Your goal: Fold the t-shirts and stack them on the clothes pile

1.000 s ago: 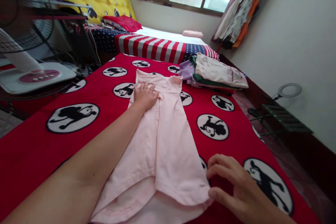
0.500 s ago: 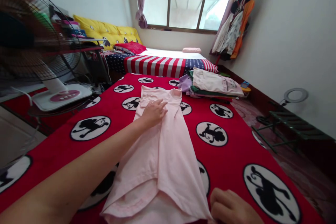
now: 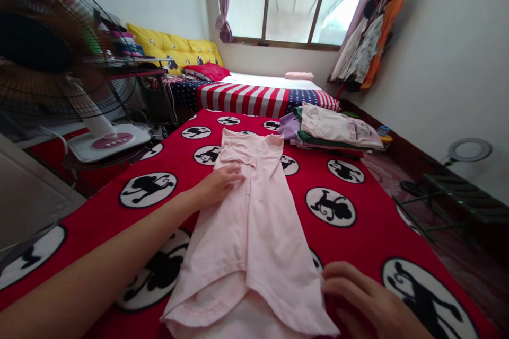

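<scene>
The left hand [image 3: 218,186] lies flat on a pale pink garment [image 3: 254,233], fingers together (pressing, not gripping); the right hand [image 3: 369,299], fingers slightly apart and curled, rests just beside its hem on a red monkey-print blanket [image 3: 374,243].

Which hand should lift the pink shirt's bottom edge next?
Probably the right hand: it sits beside the bottom corner of the pink shirt, while the left hand lies on the shirt's upper part.

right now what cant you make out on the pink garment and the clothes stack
Head view, pale pink garment: lower end cut off by the bottom edge.
Head view, stacked clothes: lower layers hidden by the top one.
Head view, left hand: cloth beneath hidden by the hand.
</scene>
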### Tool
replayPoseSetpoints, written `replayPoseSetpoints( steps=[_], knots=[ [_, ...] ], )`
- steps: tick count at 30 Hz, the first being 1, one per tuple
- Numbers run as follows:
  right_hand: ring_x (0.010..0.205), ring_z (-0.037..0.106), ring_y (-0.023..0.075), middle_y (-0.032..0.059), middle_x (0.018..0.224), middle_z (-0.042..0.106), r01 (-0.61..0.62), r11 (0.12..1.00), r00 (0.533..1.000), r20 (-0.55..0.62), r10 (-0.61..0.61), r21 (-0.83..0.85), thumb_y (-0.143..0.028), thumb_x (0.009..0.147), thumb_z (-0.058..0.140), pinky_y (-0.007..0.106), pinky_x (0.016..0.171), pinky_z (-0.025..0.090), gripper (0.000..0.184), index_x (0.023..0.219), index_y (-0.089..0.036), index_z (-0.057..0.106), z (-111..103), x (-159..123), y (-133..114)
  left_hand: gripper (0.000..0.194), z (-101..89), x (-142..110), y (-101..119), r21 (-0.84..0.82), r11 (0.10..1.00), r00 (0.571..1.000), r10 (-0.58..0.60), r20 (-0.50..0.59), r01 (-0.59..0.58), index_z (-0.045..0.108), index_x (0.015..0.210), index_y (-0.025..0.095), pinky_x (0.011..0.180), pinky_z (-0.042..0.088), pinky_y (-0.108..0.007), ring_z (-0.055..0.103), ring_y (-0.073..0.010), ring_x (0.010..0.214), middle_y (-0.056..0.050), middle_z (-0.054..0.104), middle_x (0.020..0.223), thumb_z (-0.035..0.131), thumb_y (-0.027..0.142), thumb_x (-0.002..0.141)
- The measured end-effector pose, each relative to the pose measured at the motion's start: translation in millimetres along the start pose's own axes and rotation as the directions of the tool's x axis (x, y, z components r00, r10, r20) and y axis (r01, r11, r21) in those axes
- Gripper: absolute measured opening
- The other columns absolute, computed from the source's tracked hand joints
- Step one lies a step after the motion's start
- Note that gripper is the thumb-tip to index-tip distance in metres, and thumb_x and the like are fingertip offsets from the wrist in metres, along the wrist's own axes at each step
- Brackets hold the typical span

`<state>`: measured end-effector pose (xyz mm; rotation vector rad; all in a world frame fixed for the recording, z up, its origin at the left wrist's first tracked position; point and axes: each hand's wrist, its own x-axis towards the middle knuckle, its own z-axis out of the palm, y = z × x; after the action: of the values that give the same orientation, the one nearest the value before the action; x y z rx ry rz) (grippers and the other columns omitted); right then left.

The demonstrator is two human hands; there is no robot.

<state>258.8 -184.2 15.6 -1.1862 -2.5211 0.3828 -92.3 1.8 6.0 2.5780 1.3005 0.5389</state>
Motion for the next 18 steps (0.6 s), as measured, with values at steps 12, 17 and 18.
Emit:
replayPoseSetpoints(
  steps=[12, 17, 18],
  knots=[
    [0.115, 0.059, 0.0220, 0.0085, 0.134, 0.057, 0.153, 0.988, 0.986, -0.072, -0.153, 0.007, -0.004, 0.082, 0.045, 0.036, 0.090, 0.053, 0.047, 0.109, -0.033, 0.070, 25.7, 54.5, 18.9, 0.037, -39.5, -132.3, 21.6, -0.130, 0.983, 0.967, -0.099, 0.236, 0.133, 0.069, 0.114, 0.034, 0.113, 0.029, -0.047, 0.021, -0.0294, 0.144, -0.001, 0.033, 0.154, 0.059, 0.017, 0.083],
    [0.130, 0.047, 0.0271, 0.0077, 0.131, 0.061, 0.241, 0.968, 0.962, -0.112, -0.248, -0.073, -0.014, 0.084, 0.051, 0.046, 0.098, 0.046, 0.026, 0.093, -0.027, 0.071, 13.6, 63.2, 15.1, 0.038, -30.1, -138.9, 39.4, -0.169, 0.985, 0.977, 0.073, 0.201, -0.039, 0.071, 0.108, 0.036, 0.116, 0.021, -0.049, 0.028, -0.0251, 0.142, 0.001, 0.052, 0.140, 0.053, 0.014, 0.084],
    [0.131, 0.046, 0.0266, 0.0073, 0.129, 0.062, 0.256, 0.964, 0.959, -0.102, -0.263, -0.071, -0.016, 0.085, 0.051, 0.046, 0.101, 0.044, 0.024, 0.094, -0.027, 0.070, 7.8, 63.1, 13.2, 0.039, -33.0, -138.6, 42.7, -0.189, 0.981, 0.978, 0.088, 0.188, -0.051, 0.070, 0.110, 0.037, 0.116, 0.021, -0.048, 0.033, -0.0238, 0.140, 0.001, 0.056, 0.136, 0.052, 0.015, 0.084]
  ],
)
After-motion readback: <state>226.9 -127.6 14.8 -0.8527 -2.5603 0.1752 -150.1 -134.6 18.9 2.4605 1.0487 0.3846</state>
